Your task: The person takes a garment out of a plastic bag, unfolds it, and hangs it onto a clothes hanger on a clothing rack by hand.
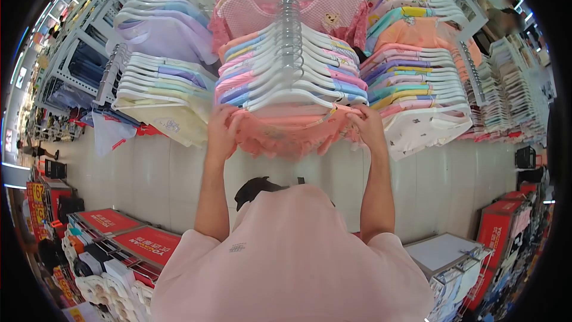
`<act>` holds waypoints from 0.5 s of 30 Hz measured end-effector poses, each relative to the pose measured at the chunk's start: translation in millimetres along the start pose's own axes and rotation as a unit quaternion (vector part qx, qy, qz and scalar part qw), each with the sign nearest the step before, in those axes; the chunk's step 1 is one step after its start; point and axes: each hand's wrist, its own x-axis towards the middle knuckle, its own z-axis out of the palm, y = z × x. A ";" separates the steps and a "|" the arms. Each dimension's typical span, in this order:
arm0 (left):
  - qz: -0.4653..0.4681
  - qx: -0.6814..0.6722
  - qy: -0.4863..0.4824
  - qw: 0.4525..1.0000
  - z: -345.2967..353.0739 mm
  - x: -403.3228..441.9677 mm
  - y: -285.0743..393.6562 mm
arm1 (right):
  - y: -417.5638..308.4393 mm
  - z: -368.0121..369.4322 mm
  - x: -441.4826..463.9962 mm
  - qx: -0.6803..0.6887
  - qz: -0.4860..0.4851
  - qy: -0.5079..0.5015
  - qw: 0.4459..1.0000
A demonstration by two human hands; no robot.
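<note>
Right in front of me a coral-pink children's top [286,134] with ruffled edges hangs at the near end of a rack row. My left hand [223,128] is closed on its left shoulder, fingers curled over the fabric. At the other shoulder, my right hand [369,126] pinches the cloth between thumb and fingers. A white hanger [286,100] shows along the top's neckline, between both hands. Behind it, several more tops on white hangers [292,59] line a metal rail [290,15]. Part of the coral top's lower front is blurred.
Rows of pastel tops hang close on the left [167,98] and right [420,98]. Farther back faces a pink checked top [298,0]. Pale floor tiles [149,173] lie below. Red-topped display bins [146,243] and a grey-topped stand [444,250] are behind me.
</note>
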 end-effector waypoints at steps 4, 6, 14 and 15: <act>0.006 0.009 0.043 0.999 10.6 2.7 -3.3 | 27.9 3.3 15.3 -0.024 -0.060 0.018 0.998; 0.020 0.023 0.054 0.998 14.4 2.6 -10.7 | 36.8 3.1 19.5 -0.013 -0.043 0.028 0.999; -0.060 0.018 0.199 0.978 32.0 -29.6 -46.6 | 162.9 10.2 -12.1 -0.050 -0.034 0.136 0.989; -0.104 -0.001 0.215 0.971 33.5 -38.0 -55.8 | 171.5 11.3 -22.2 -0.079 0.030 0.105 0.991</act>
